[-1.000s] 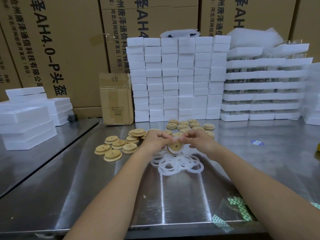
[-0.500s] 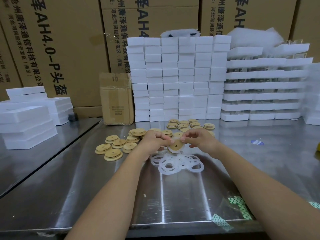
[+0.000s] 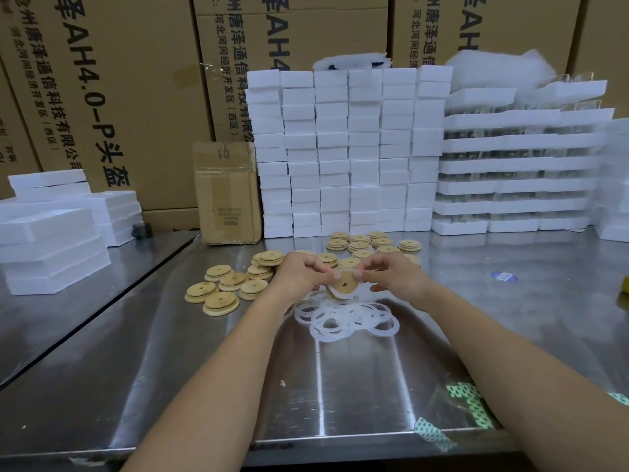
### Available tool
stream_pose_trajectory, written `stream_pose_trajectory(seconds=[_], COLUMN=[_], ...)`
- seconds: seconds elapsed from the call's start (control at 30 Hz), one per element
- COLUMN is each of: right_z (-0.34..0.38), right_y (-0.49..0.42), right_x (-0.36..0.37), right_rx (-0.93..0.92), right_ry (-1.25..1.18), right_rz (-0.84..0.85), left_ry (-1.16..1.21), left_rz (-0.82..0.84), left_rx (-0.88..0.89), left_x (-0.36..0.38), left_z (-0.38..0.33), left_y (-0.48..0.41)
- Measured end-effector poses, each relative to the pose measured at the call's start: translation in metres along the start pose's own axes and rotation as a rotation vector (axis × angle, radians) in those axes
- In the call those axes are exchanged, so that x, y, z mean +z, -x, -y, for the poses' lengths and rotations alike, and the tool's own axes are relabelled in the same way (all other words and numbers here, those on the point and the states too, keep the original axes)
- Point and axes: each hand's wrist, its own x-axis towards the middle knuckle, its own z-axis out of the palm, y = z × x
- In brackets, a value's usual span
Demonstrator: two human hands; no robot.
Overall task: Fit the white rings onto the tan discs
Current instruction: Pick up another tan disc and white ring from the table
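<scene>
A tan disc with a small centre hole is held tilted above the steel table, a white ring around its rim. My left hand pinches its left edge and my right hand pinches its right edge. Under the hands lies a loose pile of white rings. Several tan discs lie to the left, and more tan discs lie behind the hands.
The steel table ends at a front edge near me. Stacked white foam blocks and foam trays line the back. A small carton stands at the back left, more foam on the left. Green-patterned tape scraps lie front right.
Both hands stayed at the same spot over the ring pile. The disc has tilted a little and my fingers have shifted along its rim.
</scene>
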Motion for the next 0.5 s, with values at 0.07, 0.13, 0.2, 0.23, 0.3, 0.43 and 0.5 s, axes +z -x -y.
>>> stream_pose_trajectory(seconds=[0.07, 0.13, 0.2, 0.23, 0.3, 0.43, 0.5], right_z=[-0.0003, -0.0003, -0.0005, -0.0009, -0.0013, -0.0014, -0.0018], right_y=[-0.0006, -0.0003, -0.0001, 0.0, 0.0005, 0.0017, 0.0032], right_x=[-0.001, -0.0021, -0.0021, -0.0022, -0.0017, -0.0002, -0.0004], right_rx=[0.005, 0.002, -0.007, -0.006, 0.004, 0.019, 0.026], right_ry=[0.014, 0.034, 0.055, 0.058, 0.064, 0.071, 0.045], right_rz=[0.004, 0.014, 0.024, 0.027, 0.027, 0.017, 0.022], left_ry=[-0.037, -0.052, -0.067, -0.082, -0.114, -0.155, -0.162], left_rz=[0.0, 0.003, 0.012, 0.023, 0.042, 0.044, 0.047], left_rx=[0.004, 0.013, 0.032, 0.044, 0.066, 0.075, 0.072], left_x=[-0.0011, -0.0026, -0.0052, -0.0065, -0.0079, -0.0086, -0.0088], left_z=[-0.0006, -0.0006, 0.0008, 0.0015, 0.0027, 0.0016, 0.0002], left_y=[0.0001, 0.0, 0.0001, 0.0001, 0.0011, 0.0034, 0.0037])
